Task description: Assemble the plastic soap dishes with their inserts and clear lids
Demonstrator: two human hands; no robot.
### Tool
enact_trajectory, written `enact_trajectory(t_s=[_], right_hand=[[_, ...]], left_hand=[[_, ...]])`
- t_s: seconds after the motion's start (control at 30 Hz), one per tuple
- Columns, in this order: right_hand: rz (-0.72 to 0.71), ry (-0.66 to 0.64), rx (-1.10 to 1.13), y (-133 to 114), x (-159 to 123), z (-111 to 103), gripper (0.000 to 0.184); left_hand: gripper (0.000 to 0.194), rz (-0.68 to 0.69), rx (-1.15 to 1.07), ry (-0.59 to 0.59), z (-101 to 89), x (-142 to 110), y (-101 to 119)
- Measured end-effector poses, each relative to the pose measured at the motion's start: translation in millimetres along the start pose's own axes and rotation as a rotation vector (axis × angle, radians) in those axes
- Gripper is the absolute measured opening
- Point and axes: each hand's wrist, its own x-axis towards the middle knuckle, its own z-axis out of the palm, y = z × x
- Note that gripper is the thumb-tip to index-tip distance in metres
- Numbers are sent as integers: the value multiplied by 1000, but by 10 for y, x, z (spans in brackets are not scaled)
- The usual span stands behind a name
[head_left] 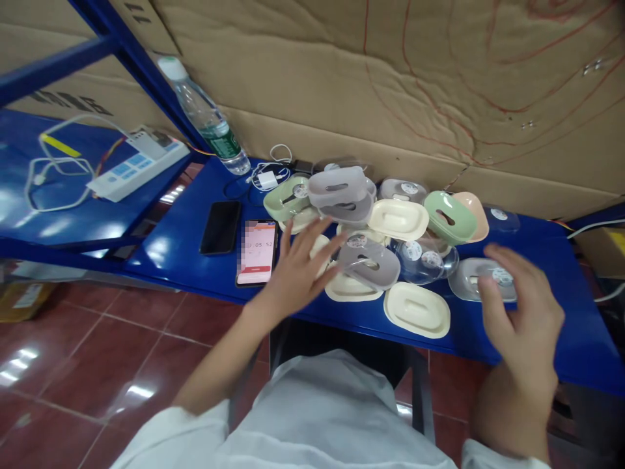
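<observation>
My left hand [300,270] is open, its fingers spread over the left side of a pile of plastic soap dishes. Close to its fingertips lie a grey slotted dish [385,270] and a cream dish [354,290] beneath it. My right hand [525,312] is also open, thumb and fingers apart, just beside a grey dish with a sticker [461,280]. Between the hands lies a separate cream dish [417,309]. Behind are stacked grey dishes [336,185], another cream dish [398,218], a green dish [452,215], a pink dish [478,212] and clear covers with stickers [420,260].
A lit phone [256,257] and a dark phone [221,227] lie left of the pile. A water bottle [205,120] and a white charger [268,179] stand behind them. Cardboard [317,78] walls off the back of the blue shelf [166,260]. A power strip [139,169] lies far left.
</observation>
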Motion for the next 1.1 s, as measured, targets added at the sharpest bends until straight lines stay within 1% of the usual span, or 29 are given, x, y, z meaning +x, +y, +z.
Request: enact_trajectory(t_s=[0.03, 0.1, 0.13, 0.17, 0.2, 0.27, 0.33, 0.37, 0.43, 0.5, 0.53, 0.57, 0.63, 0.67, 0.73, 0.83, 0.87, 1.0, 1.1], right_hand=[[-21, -2, 26, -28, -212, -43, 36], [-134, -126, 58, -5, -632, -56, 28], [-172, -174, 46, 53, -814, -44, 27], [-187, -195, 17, 143, -963, -30, 28], [-167, -181, -34, 259, -1075, -21, 31], [-40, -94, -188, 537, -1182, -28, 44], [95, -47, -358, 811, -1158, -63, 58], [143, -53, -419, 930, -1114, -85, 63], [189, -131, -451, 1122, -1000, -130, 70], [210, -236, -408, 1262, -898, -173, 72], [223, -266, -397, 1319, -865, -194, 73], [236, -283, -403, 1369, -846, -213, 73], [254, -258, -419, 1455, -850, -246, 73], [257, -240, -397, 1492, -866, -258, 75], [269, -224, -252, 1560, -906, -272, 79], [345, -215, -38, 1661, -941, -272, 82], [384, -205, -10, 1696, -940, -268, 79], [537, -119, 77, 1789, -876, -230, 59], [591, -121, 156, 1734, -808, -201, 59]], left_hand=[[54, 39, -25, 9, 37, -170, 132], [49, 78, -67, 34, 163, -461, 379], [46, 97, -88, 53, 245, -573, 494], [43, 121, -112, 70, 335, -659, 605], [40, 150, -130, 83, 428, -720, 711], [35, 229, -153, 74, 605, -775, 916], [28, 328, -159, 31, 751, -761, 1106], [24, 370, -160, 2, 809, -738, 1192], [20, 421, -152, -59, 894, -684, 1334], [20, 425, -140, -98, 939, -639, 1425], [20, 418, -139, -116, 948, -626, 1450], [22, 410, -143, -131, 950, -619, 1462], [24, 392, -166, -161, 943, -621, 1460], [25, 384, -180, -171, 939, -627, 1451], [25, 378, -192, -170, 941, -640, 1436], [20, 383, -179, -131, 977, -643, 1441], [18, 381, -172, -118, 993, -639, 1449], [15, 367, -168, -98, 1030, -618, 1477], [15, 371, -163, -96, 1022, -623, 1477]])
